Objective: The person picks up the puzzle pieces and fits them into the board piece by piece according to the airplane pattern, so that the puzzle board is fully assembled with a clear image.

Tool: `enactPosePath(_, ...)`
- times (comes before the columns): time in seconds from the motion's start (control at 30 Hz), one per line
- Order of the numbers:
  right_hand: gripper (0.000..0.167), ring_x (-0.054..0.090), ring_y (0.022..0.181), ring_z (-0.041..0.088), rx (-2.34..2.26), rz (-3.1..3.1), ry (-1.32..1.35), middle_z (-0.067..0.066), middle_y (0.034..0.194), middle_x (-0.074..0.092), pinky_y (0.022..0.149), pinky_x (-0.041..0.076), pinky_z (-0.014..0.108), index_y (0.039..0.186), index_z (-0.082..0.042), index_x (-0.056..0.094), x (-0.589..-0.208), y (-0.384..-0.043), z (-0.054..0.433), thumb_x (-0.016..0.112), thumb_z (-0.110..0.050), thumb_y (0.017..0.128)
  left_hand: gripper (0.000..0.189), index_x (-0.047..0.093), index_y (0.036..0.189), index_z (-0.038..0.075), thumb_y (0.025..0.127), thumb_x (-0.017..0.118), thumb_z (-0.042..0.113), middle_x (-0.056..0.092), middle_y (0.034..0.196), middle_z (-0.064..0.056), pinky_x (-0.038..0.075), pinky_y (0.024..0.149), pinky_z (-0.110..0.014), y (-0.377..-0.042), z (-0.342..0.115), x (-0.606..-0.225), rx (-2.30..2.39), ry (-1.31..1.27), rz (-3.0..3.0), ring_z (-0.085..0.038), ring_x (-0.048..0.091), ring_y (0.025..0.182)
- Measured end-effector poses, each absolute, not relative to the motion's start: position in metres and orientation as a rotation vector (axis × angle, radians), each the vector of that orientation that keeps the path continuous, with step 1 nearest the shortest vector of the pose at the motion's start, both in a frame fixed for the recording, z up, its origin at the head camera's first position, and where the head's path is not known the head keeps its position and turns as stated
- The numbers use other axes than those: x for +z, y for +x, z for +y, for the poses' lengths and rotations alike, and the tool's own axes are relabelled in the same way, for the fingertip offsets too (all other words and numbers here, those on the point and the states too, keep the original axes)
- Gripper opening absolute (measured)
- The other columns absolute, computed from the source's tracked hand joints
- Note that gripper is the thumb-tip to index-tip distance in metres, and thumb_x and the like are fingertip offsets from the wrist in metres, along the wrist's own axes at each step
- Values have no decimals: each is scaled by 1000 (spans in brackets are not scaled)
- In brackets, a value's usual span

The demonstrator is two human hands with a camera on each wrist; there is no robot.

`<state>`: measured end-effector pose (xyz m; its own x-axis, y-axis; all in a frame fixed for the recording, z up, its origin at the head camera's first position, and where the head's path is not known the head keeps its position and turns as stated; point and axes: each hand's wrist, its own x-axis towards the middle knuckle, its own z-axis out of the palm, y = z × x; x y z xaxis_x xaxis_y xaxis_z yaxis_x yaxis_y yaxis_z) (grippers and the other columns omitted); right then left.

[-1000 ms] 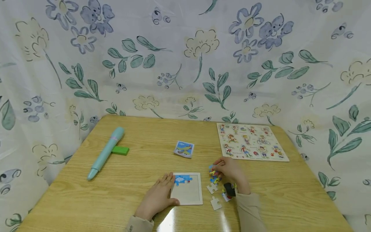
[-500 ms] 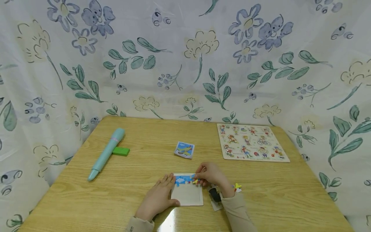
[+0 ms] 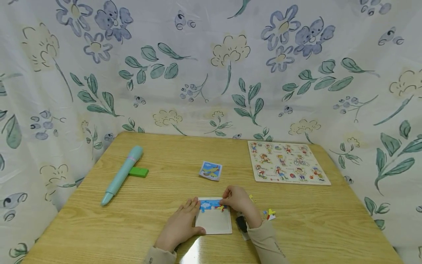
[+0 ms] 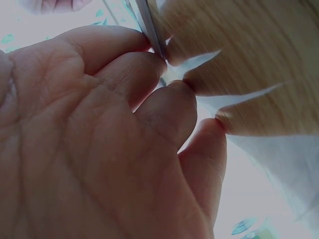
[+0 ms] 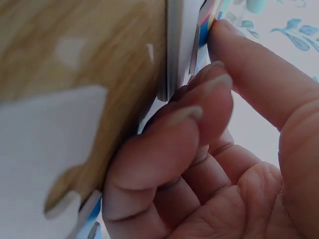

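A small pale puzzle tray lies flat before me, with blue sky puzzle pieces joined along its far edge. My left hand rests along the tray's left side, its fingers fairly straight and its thumb at the near left corner. In the left wrist view, those fingertips meet the tray's edge. At the far right corner my right hand pinches a puzzle piece with blue, yellow and red on it. The right wrist view has the thumb on this piece and the other fingers curled beside the tray.
Loose puzzle pieces lie right of the tray, partly behind the right forearm. Farther back are a picture card of an airplane and a board with printed figures. A teal stick-shaped object touches a green block at left.
My right hand has picked up a puzzle piece from the loose ones, carried it left and set it at the tray's far right corner. The left hand has stayed on the tray.
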<state>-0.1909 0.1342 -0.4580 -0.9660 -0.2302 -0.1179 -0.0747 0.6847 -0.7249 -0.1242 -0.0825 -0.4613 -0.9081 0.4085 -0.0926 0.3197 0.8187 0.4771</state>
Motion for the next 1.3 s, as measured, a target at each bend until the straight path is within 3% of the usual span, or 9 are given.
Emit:
enactPosePath(0.4, 18, 44, 54, 10, -1136, 2679, -252, -1, 63, 49, 46, 36, 21, 79, -6, 60, -459, -190, 135, 77, -13, 81, 94, 41, 143, -5, 73, 77, 46, 34, 154, -22, 30, 115, -58, -124, -82, -462, 672, 584, 2832, -42, 33, 142)
enactPosePath(0.57, 14, 51, 56, 13, -1232, 2592, -328, 5, 69, 59, 48, 40, 22, 92, -4, 64, -452, -188, 153, 68, -18, 90, 94, 41, 143, -5, 73, 78, 45, 34, 154, -22, 30, 115, -58, -123, -80, -461, 675, 589, 2827, -43, 33, 142)
enactPosePath(0.7, 16, 57, 67, 14, -1221, 2604, -395, 8, 80, 64, 56, 46, 23, 100, -2, 64, -447, -185, 177, 62, -17, 94, 94, 40, 143, -6, 73, 77, 45, 33, 154, -22, 29, 116, -59, -123, -81, -460, 687, 589, 2819, -43, 32, 142)
enactPosePath(0.9, 15, 52, 75, 13, -1171, 2636, -443, 5, 87, 61, 60, 44, 19, 101, -1, 66, -450, -173, 201, 69, -8, 88, 95, 40, 144, -6, 73, 77, 45, 32, 155, -22, 29, 116, -58, -123, -84, -459, 678, 585, 2819, -43, 31, 143)
enactPosePath(1.1, 29, 46, 78, 16, -1159, 2685, -357, 11, 99, 58, 63, 42, 20, 106, 1, 65, -451, -168, 205, 76, -1, 79, 95, 39, 144, -6, 73, 78, 44, 33, 155, -22, 27, 117, -58, -124, -84, -459, 700, 560, 2814, -43, 31, 143)
enactPosePath(1.3, 40, 48, 80, 18, -1152, 2763, -195, 18, 112, 54, 66, 44, 22, 116, 2, 63, -453, -168, 207, 77, -1, 78, 95, 39, 144, -6, 73, 78, 45, 32, 155, -22, 27, 117, -58, -124, -82, -458, 699, 564, 2806, -43, 31, 143)
